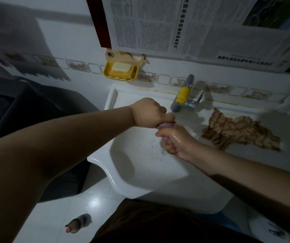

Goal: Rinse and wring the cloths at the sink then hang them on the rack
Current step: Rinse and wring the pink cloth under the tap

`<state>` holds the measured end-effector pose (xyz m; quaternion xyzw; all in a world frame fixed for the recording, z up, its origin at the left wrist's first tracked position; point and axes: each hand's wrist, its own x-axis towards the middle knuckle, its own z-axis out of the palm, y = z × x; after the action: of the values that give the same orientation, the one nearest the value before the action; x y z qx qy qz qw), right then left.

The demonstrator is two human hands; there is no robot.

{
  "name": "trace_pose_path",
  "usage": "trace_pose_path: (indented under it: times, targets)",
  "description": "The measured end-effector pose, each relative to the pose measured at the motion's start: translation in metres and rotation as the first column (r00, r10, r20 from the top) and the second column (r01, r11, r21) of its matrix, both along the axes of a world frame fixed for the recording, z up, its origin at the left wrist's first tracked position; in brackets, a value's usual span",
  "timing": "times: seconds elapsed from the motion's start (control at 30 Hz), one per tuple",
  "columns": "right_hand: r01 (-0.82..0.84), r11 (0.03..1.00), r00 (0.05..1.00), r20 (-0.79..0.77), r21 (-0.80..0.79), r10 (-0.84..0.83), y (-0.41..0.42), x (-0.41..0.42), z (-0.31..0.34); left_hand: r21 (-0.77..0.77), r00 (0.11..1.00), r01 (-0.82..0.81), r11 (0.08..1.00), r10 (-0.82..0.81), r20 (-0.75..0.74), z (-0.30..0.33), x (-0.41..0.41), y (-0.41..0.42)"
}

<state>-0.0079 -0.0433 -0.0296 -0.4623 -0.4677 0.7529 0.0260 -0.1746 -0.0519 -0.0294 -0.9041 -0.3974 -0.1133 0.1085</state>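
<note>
Fingers of both the left hand [149, 113] and right hand [173, 139] clamp the purple cloth [218, 125] over the sink [140, 172] basin, mid-wring, so next comes hanging it, while the brown cloth [239, 132] waits on the sink's right edge.

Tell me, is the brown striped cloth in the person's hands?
No, the brown striped cloth lies on the white sink's ledge; both hands twist a purple cloth.

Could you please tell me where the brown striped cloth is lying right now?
In the head view, the brown striped cloth lies crumpled on the sink's right-hand ledge, just right of the faucet and beyond the right hand.
</note>
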Motion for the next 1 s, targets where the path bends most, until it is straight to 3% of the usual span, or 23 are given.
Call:
trace_pose_path:
  times: [0.1,0.2,0.33,0.43,0.5,0.57,0.6,0.63,0.67,0.7,0.73,0.77,0.8,0.83,0.93,1.0]
  targets:
    - [0.041,0.974,0.998,-0.044,-0.223,-0.052,0.0,0.0,0.001,0.048,1.0,0.017,0.999,-0.016,-0.02,0.007,-0.004,0.002]
    - [-0.159,0.93,0.987,-0.021,-0.33,0.161,0.018,0.005,0.005,-0.012,0.999,-0.045,0.999,0.045,0.008,0.002,-0.003,-0.006]
    - [-0.469,0.805,0.862,0.007,-0.364,0.506,0.043,0.01,0.008,-0.125,0.995,-0.094,0.988,0.096,0.007,-0.016,0.002,-0.022]
    - [-0.491,0.778,0.847,-0.008,-0.393,0.531,0.054,0.01,0.004,-0.28,0.969,-0.227,0.933,0.244,0.026,-0.019,0.01,-0.032]
    - [-0.421,0.832,0.902,-0.072,-0.36,0.426,0.054,0.014,0.002,-0.401,0.906,-0.372,0.837,0.422,0.041,-0.019,0.015,-0.039]
    - [-0.251,0.942,0.967,-0.098,-0.224,0.235,0.046,0.018,-0.002,-0.619,0.764,-0.463,0.634,0.64,0.085,-0.013,0.021,-0.044]
    - [-0.153,0.983,0.984,-0.113,-0.106,0.141,0.039,0.022,-0.006,-0.759,0.628,-0.426,0.493,0.765,0.144,-0.01,0.025,-0.046]
    - [-0.085,0.993,0.988,-0.119,0.081,0.094,0.03,0.028,-0.011,-0.889,0.427,-0.3,0.346,0.882,0.199,-0.007,0.029,-0.048]
    - [-0.082,0.925,0.989,-0.081,0.371,0.12,0.022,0.035,-0.017,-0.97,0.19,-0.11,0.217,0.962,0.194,-0.004,0.034,-0.049]
    - [-0.151,0.722,0.982,0.021,0.676,0.186,0.016,0.041,-0.025,-0.988,-0.016,0.097,0.122,0.993,0.121,-0.002,0.037,-0.05]
    - [-0.255,0.396,0.955,0.165,0.882,0.248,0.013,0.045,-0.032,-0.955,-0.144,0.288,0.073,0.989,0.032,0.001,0.041,-0.051]
    - [-0.325,0.064,0.914,0.297,0.943,0.276,0.013,0.047,-0.038,-0.894,-0.199,0.444,0.056,0.979,-0.038,0.004,0.044,-0.052]
    - [-0.337,-0.155,0.883,0.369,0.929,0.29,0.018,0.047,-0.044,-0.822,-0.206,0.567,0.052,0.975,-0.08,0.007,0.048,-0.052]
    - [-0.295,-0.245,0.879,0.363,0.924,0.31,0.023,0.043,-0.045,-0.745,-0.183,0.665,0.05,0.978,-0.098,0.012,0.053,-0.053]
    - [-0.059,-0.17,0.923,0.118,0.984,0.365,0.036,0.032,-0.036,-0.507,-0.099,0.861,0.041,0.991,-0.089,0.027,0.069,-0.056]
    - [0.017,-0.177,0.928,0.05,0.984,0.37,0.045,0.031,-0.023,-0.38,-0.086,0.924,0.045,0.992,-0.093,0.032,0.076,-0.057]
